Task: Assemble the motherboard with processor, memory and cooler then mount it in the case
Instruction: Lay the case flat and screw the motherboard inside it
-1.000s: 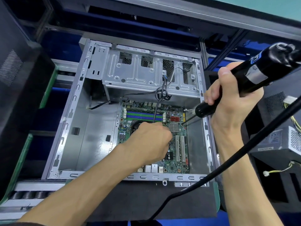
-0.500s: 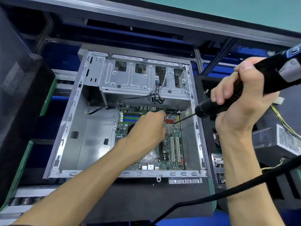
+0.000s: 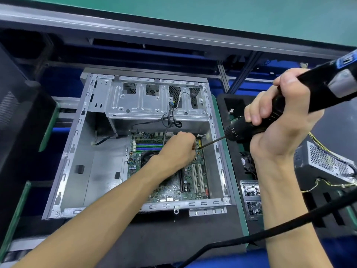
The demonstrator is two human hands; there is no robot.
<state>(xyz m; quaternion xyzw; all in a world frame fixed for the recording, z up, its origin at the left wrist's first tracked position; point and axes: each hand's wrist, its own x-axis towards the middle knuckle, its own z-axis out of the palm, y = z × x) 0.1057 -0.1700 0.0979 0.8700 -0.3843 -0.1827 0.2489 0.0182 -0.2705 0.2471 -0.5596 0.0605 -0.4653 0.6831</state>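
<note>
Nearest the camera, a black cable sweeps across the lower right, passing over the right forearm. Above it, the right hand is wrapped tight around a black electric screwdriver, fingers curled fully about the barrel. The tool's thin bit slants down and left, its tip meeting the right edge of the motherboard.

The left hand reaches in from the lower left, fingers bunched together at the bit's tip; whether they pinch a screw cannot be told.

The motherboard lies flat inside the open metal case, in its right half, with blue and green memory slots beside the left hand. Black wires hang from the drive cage at the case's far end.

To the right, a grey power supply with yellow leads sits on the surface. Beyond the case run a dark frame rail and a green surface.
</note>
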